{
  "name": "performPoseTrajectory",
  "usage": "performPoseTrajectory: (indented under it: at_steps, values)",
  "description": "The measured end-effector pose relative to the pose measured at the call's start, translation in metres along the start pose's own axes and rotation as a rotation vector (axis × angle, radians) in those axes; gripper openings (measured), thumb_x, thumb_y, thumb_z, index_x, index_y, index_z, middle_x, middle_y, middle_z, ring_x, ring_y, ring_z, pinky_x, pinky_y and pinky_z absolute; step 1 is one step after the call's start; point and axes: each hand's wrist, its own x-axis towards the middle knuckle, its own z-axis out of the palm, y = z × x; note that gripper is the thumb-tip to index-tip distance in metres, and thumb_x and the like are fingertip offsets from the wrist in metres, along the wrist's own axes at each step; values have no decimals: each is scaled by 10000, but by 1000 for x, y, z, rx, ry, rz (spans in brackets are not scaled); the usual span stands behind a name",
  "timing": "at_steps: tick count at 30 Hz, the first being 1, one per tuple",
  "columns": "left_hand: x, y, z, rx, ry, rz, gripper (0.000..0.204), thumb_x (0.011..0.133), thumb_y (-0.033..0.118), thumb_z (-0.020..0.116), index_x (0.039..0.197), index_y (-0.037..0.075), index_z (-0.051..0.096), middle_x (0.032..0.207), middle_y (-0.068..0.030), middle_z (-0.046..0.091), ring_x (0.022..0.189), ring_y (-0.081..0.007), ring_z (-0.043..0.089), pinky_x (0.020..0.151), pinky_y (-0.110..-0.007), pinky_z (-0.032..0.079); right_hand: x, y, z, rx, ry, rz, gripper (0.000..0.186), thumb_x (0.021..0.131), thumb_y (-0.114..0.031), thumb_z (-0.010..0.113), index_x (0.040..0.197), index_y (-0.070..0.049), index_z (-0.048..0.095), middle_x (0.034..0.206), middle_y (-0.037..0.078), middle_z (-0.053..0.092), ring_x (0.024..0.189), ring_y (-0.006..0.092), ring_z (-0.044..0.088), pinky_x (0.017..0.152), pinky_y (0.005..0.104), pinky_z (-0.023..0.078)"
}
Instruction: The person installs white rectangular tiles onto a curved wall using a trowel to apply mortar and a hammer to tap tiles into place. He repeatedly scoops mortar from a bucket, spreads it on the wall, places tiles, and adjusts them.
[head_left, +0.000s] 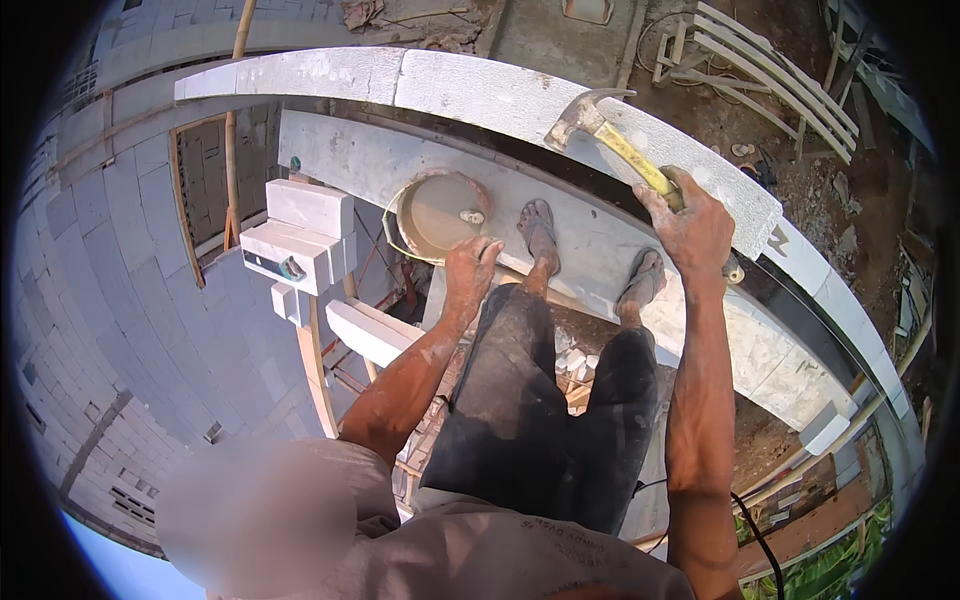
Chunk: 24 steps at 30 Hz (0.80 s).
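My right hand [690, 225] grips a claw hammer [625, 150] by its yellow handle, with the metal head over a long strip of white blocks [480, 95] that runs in an arc. My left hand [470, 270] has its fingers curled beside the rim of a round bucket [408, 225] of murky liquid with a small pale object inside; what they hold, if anything, I cannot make out. The bucket stands on a grey ledge [335, 165], near my sandalled feet [540, 235].
Stacked white blocks [310, 205] with a small green object stand at left, beside a bamboo pole [240, 40] and a grey block wall [120, 300]. Far below lie dirt ground [850, 230] and curved white strips [760, 80]. A gap shows between my legs and the left-hand blocks.
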Motion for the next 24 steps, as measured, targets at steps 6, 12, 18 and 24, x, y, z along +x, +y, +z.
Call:
performPoseTrajectory:
  at_steps: [6,12,18,24]
  values:
    - [-69,-42,23,-183,-124,-409,327,894,319,678,1015,16,699,903,-224,699,872,-368,682,779,-420,516,76,-52,41,-120,-66,-278,449,878,-485,662,1181,-154,695,906,166,730,826,355,710,724,449,544]
    - [-108,-77,32,-410,-123,-626,407,892,327,693,1151,15,672,1038,-219,714,987,-329,697,863,-397,523,102,-54,65,-291,60,-597,325,894,-288,696,1136,-70,693,1030,118,593,934,296,545,840,417,436]
    - [-141,-105,51,-602,87,-777,308,870,230,723,1045,-22,697,903,-152,738,824,-217,701,748,-333,526,100,-62,59,-329,204,-705,374,906,-301,705,1163,-31,678,1036,144,630,966,304,580,869,444,448]
    - [-167,-112,61,-693,103,-939,219,853,237,731,879,20,727,762,-147,719,719,-264,708,677,-373,526,111,-179,88,254,163,-915,159,939,-135,667,902,8,608,802,134,620,722,265,585,684,366,468]
